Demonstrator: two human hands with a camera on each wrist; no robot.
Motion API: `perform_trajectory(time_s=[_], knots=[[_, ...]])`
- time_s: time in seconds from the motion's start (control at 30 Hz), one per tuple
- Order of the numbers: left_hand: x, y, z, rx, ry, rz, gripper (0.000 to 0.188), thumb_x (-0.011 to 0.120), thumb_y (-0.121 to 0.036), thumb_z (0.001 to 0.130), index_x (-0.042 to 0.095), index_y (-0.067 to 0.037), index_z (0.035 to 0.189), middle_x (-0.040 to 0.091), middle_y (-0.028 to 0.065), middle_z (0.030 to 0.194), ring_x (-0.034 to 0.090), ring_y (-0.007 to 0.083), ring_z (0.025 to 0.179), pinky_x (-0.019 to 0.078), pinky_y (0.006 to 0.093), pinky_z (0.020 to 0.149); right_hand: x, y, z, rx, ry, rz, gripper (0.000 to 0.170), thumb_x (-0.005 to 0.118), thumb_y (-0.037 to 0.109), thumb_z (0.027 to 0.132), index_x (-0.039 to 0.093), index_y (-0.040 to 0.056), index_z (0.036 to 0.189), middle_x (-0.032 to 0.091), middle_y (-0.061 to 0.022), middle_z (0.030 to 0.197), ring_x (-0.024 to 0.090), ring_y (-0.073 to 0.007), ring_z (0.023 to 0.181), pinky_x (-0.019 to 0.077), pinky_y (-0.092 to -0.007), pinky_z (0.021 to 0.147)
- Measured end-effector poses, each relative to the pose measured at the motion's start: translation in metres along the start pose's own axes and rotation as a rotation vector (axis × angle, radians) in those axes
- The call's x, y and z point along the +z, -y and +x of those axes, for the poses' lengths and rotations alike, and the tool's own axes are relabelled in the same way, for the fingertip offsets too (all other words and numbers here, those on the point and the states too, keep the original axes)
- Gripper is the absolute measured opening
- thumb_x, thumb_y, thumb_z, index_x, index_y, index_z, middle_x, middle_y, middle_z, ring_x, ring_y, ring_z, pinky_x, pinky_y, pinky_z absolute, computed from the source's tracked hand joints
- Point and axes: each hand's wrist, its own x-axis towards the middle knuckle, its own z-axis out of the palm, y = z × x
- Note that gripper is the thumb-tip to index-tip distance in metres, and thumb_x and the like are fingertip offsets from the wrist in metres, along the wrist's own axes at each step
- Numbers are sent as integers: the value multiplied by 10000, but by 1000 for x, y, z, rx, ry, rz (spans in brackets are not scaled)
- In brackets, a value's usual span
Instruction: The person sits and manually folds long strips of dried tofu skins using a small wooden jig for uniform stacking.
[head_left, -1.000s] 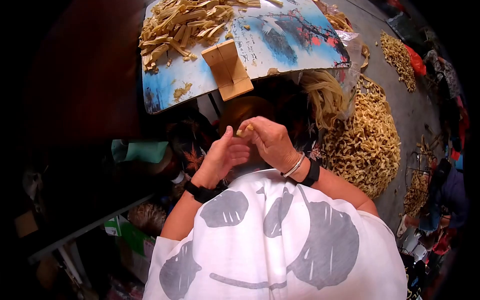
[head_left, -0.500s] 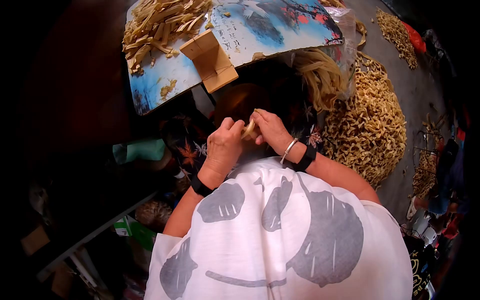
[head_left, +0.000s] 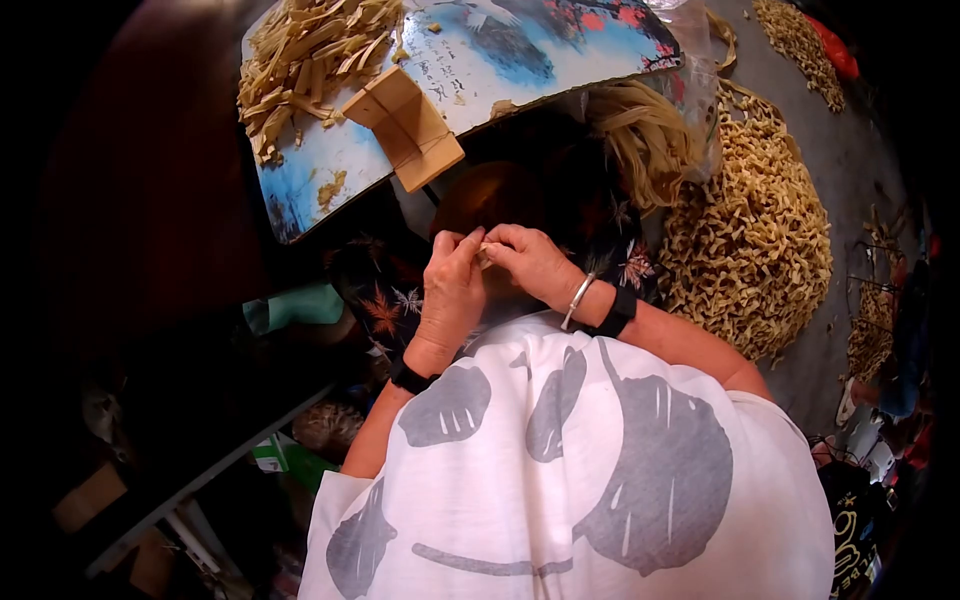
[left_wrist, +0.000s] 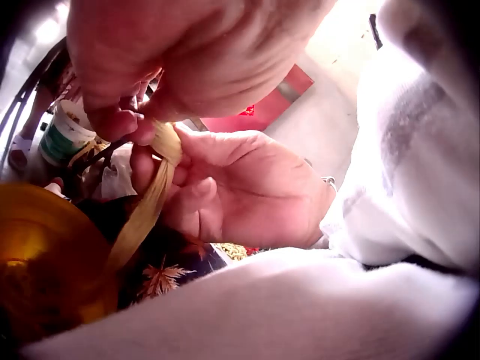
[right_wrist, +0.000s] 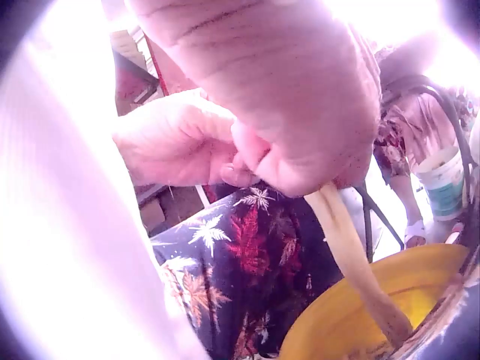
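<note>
A pale yellow tofu-skin strip (left_wrist: 146,210) is folded over near its upper end, with the rest hanging down toward an amber-yellow basin (right_wrist: 330,307). My left hand (head_left: 453,300) pinches its folded part between thumb and fingers. From the other side my right hand (head_left: 540,268), with a silver bangle at the wrist, pinches the same part, the fingertips of both hands meeting. In the right wrist view the strip (right_wrist: 352,262) comes out below the right hand. The fold itself is mostly hidden by fingers in the head view.
Ahead stands a picture-printed table (head_left: 480,60) with a heap of cut strips (head_left: 310,60) and an angled wooden block (head_left: 405,128) at its near edge. Longer strips (head_left: 650,140) hang beside it. To the right lies a large pile of knotted pieces (head_left: 745,240).
The left hand was open with the strip in the right hand; it then came in and took hold of the strip too. Both hands have since drawn together at the fold.
</note>
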Motion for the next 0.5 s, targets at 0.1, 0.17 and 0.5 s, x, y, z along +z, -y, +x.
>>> perform_trajectory(time_s=[0.1, 0.17, 0.5], knots=[[2, 4, 1, 38, -49, 101, 274, 572, 80, 857, 639, 2, 1112, 583, 142, 897, 615, 282, 761, 506, 325, 666, -9, 8, -3, 332, 297, 657, 186, 519, 206, 1009, 634, 75, 1073, 641, -4, 1060, 614, -105, 1010, 515, -261, 809], [4, 10, 1, -28, -73, 30, 222, 583, 50, 884, 628, 0, 1095, 605, 107, 857, 600, 214, 704, 492, 294, 626, -11, 10, -2, 285, 267, 644, 190, 527, 209, 1008, 625, 66, 1085, 644, -15, 1057, 618, -102, 1010, 519, -252, 810], [-9, 8, 0, -216, -122, -301, 41, 621, -43, 945, 623, -10, 921, 598, -20, 774, 473, 41, 677, 416, 190, 606, -7, 31, -12, -203, -41, -324, 145, 580, 167, 976, 574, 25, 1006, 647, -59, 701, 649, -142, 631, 521, -251, 567]])
